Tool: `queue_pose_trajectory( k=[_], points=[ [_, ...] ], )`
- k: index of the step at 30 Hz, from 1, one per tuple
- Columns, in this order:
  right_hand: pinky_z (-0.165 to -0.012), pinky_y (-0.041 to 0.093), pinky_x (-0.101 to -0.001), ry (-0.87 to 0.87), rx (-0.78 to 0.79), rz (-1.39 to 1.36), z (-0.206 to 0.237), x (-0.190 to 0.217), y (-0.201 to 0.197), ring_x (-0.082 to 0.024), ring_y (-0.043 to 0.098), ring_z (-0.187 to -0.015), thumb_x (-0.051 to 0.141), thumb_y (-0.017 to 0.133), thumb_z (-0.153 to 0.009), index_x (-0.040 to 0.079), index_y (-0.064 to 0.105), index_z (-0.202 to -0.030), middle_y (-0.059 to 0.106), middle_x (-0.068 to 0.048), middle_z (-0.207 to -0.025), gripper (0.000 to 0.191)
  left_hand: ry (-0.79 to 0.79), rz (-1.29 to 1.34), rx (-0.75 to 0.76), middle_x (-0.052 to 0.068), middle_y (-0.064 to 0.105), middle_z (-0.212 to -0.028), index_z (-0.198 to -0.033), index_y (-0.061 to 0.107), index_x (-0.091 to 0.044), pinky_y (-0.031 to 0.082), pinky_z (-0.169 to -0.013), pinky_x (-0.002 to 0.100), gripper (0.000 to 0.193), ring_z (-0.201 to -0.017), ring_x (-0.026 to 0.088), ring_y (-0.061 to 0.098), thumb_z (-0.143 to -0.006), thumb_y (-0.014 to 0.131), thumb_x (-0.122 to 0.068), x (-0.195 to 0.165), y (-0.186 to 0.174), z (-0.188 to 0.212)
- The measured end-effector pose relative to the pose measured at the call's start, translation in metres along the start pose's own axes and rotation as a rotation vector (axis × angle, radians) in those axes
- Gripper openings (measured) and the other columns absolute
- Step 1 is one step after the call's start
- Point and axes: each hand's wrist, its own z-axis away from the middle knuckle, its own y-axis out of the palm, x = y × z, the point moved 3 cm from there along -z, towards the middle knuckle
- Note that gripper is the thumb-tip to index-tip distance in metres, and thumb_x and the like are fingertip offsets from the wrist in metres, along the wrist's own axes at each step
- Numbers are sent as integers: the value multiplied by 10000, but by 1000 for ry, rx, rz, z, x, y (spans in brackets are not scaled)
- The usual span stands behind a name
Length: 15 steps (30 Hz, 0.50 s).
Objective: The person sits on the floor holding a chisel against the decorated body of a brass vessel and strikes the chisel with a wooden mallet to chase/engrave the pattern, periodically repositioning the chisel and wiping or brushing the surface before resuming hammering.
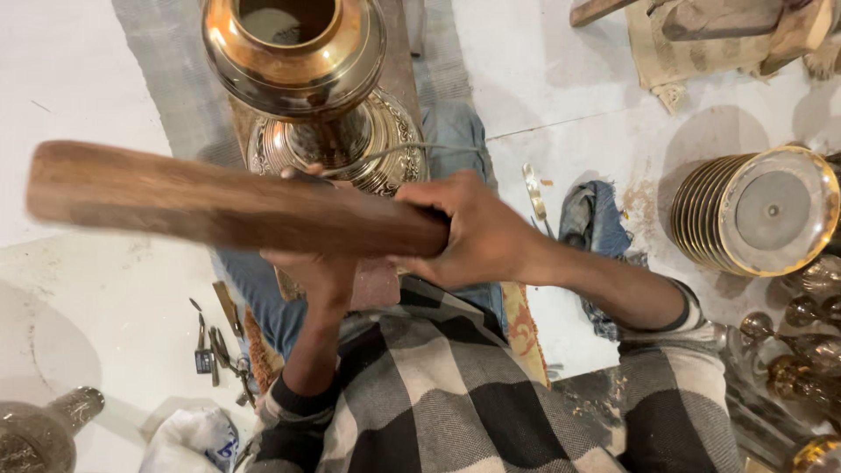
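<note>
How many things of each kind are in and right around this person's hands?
Long brown wooden mallet, gripped in the right hand: 1
Large polished brass vase with engraved base: 1
Thin metal punch held by the left hand against the vase: 1
Ribbed round brass vessel lying on its side: 1
Total: 4

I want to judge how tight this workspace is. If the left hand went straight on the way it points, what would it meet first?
The left hand points up the picture, away from the body. First in that line, probably, is the ornate base of the brass vessel, which the fingertips seem already near or touching; depth is unclear.
</note>
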Motion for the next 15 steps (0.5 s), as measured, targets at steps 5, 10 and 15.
queue_pose_trajectory(
  k=[5,10,15],
  points=[
    [-562,564,-320,-94,-145,355,6,7,-25,-146,646,-614,102,760,-685,-54,581,-1238,696,-108,-842,602,69,-106,-92,139,686,-858,-1233,657,50,476,-559,251,438,-624,137,637,-816,525,62,0,2,11],
    [-379,482,-289,-36,-1,572,-11,31,-42,-157,576,-452,64,719,-780,-10,597,-1060,656,-74,-712,314,61,-140,-44,59,678,-710,-1115,682,17,401,-474,273,303,-487,100,536,-826,614,77,8,6,13],
    [-360,455,-307,80,94,1036,-20,49,-52,-157,558,-409,60,684,-804,15,559,-948,622,-62,-631,196,140,-93,-30,80,791,-920,-1226,680,-7,475,-454,213,272,-573,88,667,-977,603,70,5,10,10]
  ],
)
